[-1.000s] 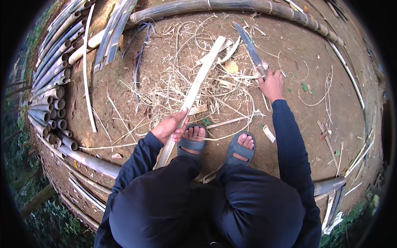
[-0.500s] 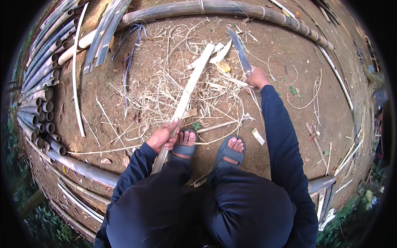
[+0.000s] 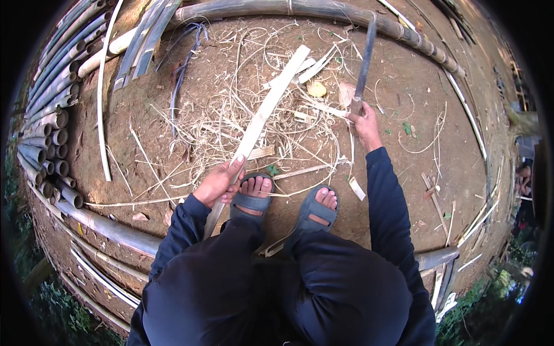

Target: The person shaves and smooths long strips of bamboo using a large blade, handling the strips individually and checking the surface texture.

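A long pale bamboo strip (image 3: 265, 109) slants up and away from my lap. My left hand (image 3: 221, 182) is closed round its lower part, with the thumb lying along the top face. Out to the right, my right hand (image 3: 365, 124) grips the handle of a machete (image 3: 364, 63). Its dark blade points away from me, apart from the strip. Thin bamboo shavings (image 3: 213, 130) lie tangled on the ground beneath the strip. A yellow leaf (image 3: 316, 89) rests between the strip's far end and the machete.
A thick bamboo pole (image 3: 242, 10) crosses the far side. Bamboo poles (image 3: 52, 138) are stacked at the left, and another pole (image 3: 115, 230) lies nearer me. My sandalled feet (image 3: 252, 196) stand close to the strip. A blue cord (image 3: 182, 72) lies left of the shavings.
My right hand has turned the machete, so its blade now points nearly straight away instead of leaning left. The bamboo strip's far end has shifted slightly right and away.
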Demonstrator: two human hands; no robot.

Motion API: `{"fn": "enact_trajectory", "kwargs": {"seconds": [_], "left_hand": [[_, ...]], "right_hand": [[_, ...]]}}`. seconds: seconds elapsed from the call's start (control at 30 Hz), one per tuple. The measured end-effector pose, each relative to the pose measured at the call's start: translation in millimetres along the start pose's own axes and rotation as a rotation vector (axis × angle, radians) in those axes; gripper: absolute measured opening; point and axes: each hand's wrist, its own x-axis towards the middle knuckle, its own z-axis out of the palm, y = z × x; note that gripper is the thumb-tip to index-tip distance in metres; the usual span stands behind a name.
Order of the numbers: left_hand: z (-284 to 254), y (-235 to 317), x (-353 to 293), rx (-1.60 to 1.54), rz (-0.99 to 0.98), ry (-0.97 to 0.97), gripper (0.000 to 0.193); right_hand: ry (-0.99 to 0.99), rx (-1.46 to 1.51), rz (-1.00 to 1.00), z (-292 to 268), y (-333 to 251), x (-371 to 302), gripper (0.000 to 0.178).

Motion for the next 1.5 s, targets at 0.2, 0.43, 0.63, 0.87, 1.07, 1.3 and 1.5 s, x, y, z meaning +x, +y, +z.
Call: {"fn": "enact_trajectory", "kwargs": {"seconds": [0.2,0.43,0.63,0.87,1.07,1.3,1.5], "left_hand": [[-2.3,8.2,-3.3,0.090,0.094,0.007,0.044],[9.1,13.1,-2.7,-0.044,0.010,-0.155,0.044],[15.4,4.9,-1.1,-0.122,-0.155,-0.172,0.043],[10.7,-14.2,10.2,-0.274,-0.090,-0.204,0.042],[2.7,-31.9,6.8,-0.297,-0.149,-0.224,0.039],[9.0,-32.5,-6.9,-0.166,-0.134,-0.092,0.037],[8.7,-27.5,-7.8,-0.146,-0.156,-0.060,0.039]], "right_hand": [[-0.033,0.022,-0.361,12.6,-41.7,-21.6,0.029],[0.166,0.371,-0.528,-0.8,-112.7,-60.8,0.031],[-0.010,-0.144,-0.481,48.6,-88.8,-154.5,0.021],[-0.302,-0.759,-0.305,102.8,-25.8,-202.9,0.063],[-0.260,-0.782,-0.097,92.1,-21.2,-163.6,0.066],[-0.517,-0.840,-0.251,90.2,-33.4,-169.4,0.069],[-0.456,-0.850,-0.255,102.3,-29.2,-182.5,0.068]]}}
